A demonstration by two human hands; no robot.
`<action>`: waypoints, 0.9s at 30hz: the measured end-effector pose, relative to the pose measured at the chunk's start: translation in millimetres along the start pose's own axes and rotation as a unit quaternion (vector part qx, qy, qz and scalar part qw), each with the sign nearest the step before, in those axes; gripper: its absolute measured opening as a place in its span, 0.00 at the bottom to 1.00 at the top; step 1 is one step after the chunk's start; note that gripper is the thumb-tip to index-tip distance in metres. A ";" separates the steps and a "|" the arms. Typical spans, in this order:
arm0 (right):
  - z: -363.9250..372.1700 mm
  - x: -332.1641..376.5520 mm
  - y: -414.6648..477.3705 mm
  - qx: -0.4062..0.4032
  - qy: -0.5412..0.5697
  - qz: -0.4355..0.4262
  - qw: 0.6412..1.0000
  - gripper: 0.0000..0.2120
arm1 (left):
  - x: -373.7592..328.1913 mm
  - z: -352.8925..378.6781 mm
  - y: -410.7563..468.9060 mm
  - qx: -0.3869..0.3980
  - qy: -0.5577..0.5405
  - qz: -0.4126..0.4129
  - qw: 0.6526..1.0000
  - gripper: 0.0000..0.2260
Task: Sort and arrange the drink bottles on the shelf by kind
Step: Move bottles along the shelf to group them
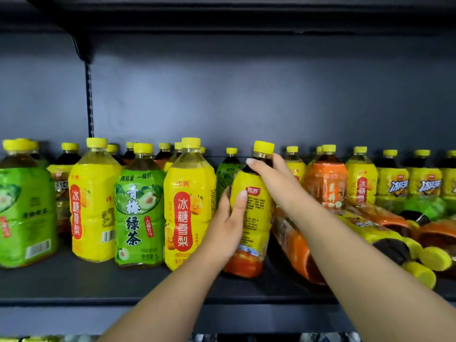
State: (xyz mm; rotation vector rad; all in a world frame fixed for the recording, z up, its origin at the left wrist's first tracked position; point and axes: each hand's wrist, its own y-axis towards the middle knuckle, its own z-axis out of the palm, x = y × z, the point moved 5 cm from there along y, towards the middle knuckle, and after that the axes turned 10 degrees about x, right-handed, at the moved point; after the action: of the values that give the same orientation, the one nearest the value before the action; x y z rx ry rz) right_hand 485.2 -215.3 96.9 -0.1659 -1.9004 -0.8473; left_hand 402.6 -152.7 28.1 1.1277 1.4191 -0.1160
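two hands on one bottle, centre of the frame. the held bottle (254, 218), dark tea with a yellow label and an orange band at the bottom, stands upright at the front edge of the shelf (74, 280), just right of the pear drink bottle (188, 206).

the left hand (228, 225) cups the lower body from the left, thumb (240, 203) lying across the label, the other fingers wrapped behind where i can't see them. the right hand (274, 181) comes over from the right and clamps the shoulder just under the yellow cap (263, 146), fingers curled round the neck. both forearms rise from the bottom of the frame, the right one crossing above fallen stock.

my read: this one is being stood up or about to be carried to its kind. the matching iced tea row (409, 186) sits at the far right of the frame, and that looks like its home. to do it well, keep the low hand carrying the weight and the high hand steadying, lift clear before travelling, and don't drag it sideways.

watch the right: several toppled bottles (370, 233) lie on their sides, caps toward the camera, touching or just beside the held one. a careless swing could roll them off the edge. on the left, the green tea bottle (138, 206) stands mixed among yellow ones, so plenty of sorting remains.
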 end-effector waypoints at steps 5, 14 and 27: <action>2.8 -6.6 6.1 0.026 -0.107 0.009 0.994 0.14 | 11.6 1.7 -0.6 -0.091 -0.038 0.017 0.995 0.24; -3.7 6.2 4.8 -0.033 -0.292 0.024 0.956 0.30 | 6.5 7.2 -18.9 -0.117 0.187 0.069 0.973 0.33; -18.3 16.0 -6.1 0.136 -0.209 0.074 0.966 0.24 | -25.1 -6.3 -22.4 -0.125 0.319 0.048 0.938 0.35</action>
State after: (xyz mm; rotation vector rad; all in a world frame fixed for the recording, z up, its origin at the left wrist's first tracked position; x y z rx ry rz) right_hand 488.3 -235.1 112.0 -0.3353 -2.3440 -0.4661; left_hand 377.3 -173.7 37.7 1.0608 1.8768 0.5330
